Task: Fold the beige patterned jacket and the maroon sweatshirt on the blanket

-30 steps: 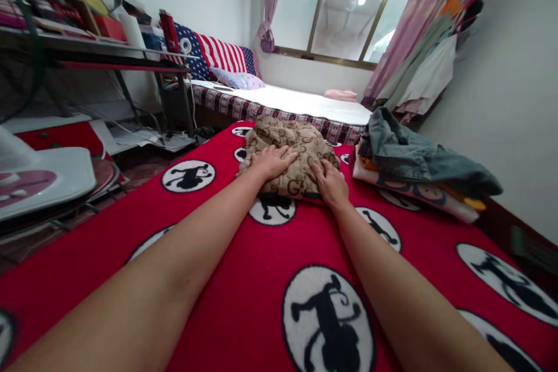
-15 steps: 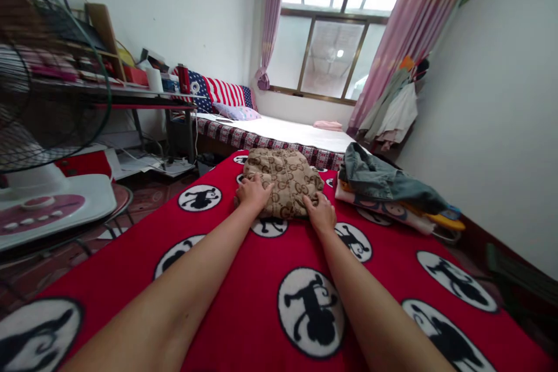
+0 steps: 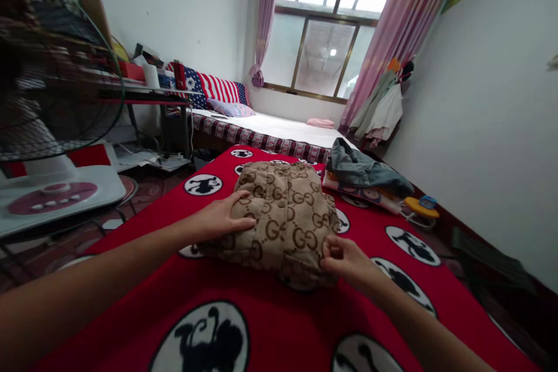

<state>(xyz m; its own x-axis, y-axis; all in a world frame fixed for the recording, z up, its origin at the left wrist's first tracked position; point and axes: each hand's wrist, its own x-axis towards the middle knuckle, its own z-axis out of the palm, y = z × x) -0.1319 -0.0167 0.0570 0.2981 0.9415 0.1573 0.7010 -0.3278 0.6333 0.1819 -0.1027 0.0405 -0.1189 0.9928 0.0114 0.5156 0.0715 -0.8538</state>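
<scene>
A red blanket (image 3: 270,314) printed with black cartoon figures in white ovals is covering the near surface and filling the lower half of the view; beyond it a bed (image 3: 288,128) with a pale sheet and a patterned border is running under the window; at the far left a standing fan (image 3: 52,70) with a dark wire cage is rising over its white base; in the middle of the blanket a folded tan garment (image 3: 279,215) is lying as a thick bundle, its cloth carrying a repeated brown monogram in which the letter G is reading clearly, often paired as GG; just beyond it to the right a pile of clothes (image 3: 361,177) topped with blue denim is resting on the blanket, apart from the bundle; a stars-and-stripes cushion (image 3: 213,88) is leaning at the head of the bed; the left hand (image 3: 220,221) is lying flat with fingers spread on the bundle's left side, gripping nothing; the right hand (image 3: 346,260) is pinching the garment's near right edge between thumb and fingers; no other writing is showing legibly.
</scene>
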